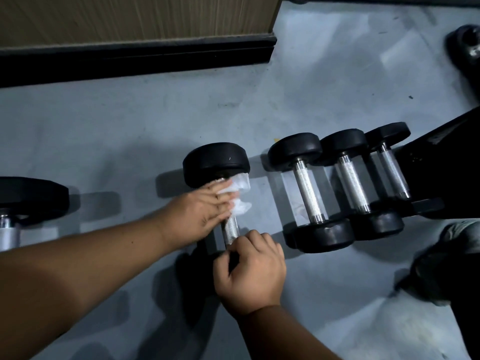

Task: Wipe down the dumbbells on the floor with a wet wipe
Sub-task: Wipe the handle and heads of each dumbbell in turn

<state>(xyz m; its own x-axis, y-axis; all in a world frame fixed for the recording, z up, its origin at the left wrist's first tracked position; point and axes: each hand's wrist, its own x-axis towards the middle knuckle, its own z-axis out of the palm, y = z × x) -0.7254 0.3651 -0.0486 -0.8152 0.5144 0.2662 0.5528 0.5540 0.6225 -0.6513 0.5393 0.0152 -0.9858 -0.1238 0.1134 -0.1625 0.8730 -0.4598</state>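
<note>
left hand (pixel 201 213) pressing wipe (pixel 240 193) around dumbbell (pixel 217 162) handle | right hand (pixel 250 271) gripping handle's near end

A grey floor (pixel 324 81), scuffed and streaked with pale glare, fills the scene. At far left stands a wood-grain wall panel (pixel 135 16) above a black baseboard (pixel 135 61). Lighting is dim, casting soft shadows.

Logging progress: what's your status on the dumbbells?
Left hand pressing wipe on handle of middle dumbbell. Right hand gripping handle's near end. Nothing in the way.
</note>
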